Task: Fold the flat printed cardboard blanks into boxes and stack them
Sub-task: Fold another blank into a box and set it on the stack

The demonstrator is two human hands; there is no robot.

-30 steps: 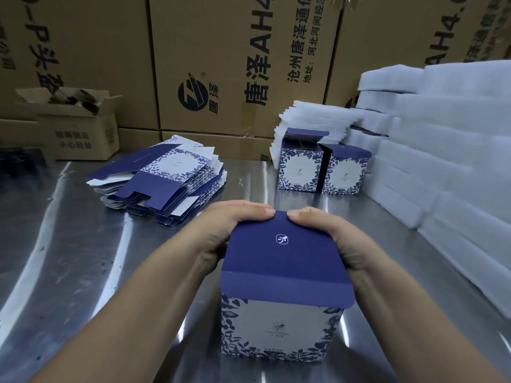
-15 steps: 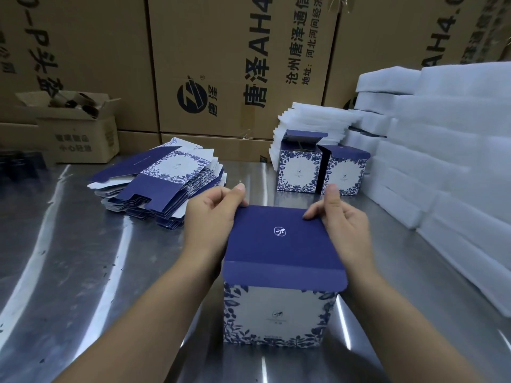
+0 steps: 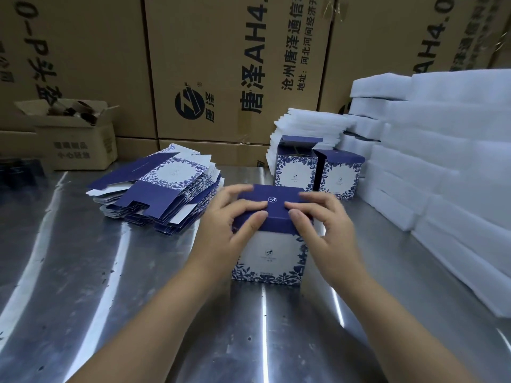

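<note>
both hands are clamped on one box: left hand [image 3: 229,228] and right hand [image 3: 329,228] have fingers laid over the navy lid [image 3: 272,201] and thumbs pinching its front fold. so each is grasping the box [image 3: 269,252], which stands upright on the steel table [image 3: 83,272] right between them. looks to me like the tuck flap is being pushed home, so this one's nearly done.

far left of the grip there's a small brown carton [image 3: 74,150] with its flaps open and some dark round stuff inside, can't tell what. closer in, left of and beyond the left hand, sits the sloppy pile of flat blanks [image 3: 166,189], so that hand's nearer for grabbing the next one. beyond the grip and a bit right, just beside each other, are the open-lid box [image 3: 296,170] (inside hidden) and the shut box [image 3: 341,175]. my guess is the held box goes there, forward and rightward, upright, right hand nearer. further right are stacked white foam slabs [image 3: 456,161].
</note>
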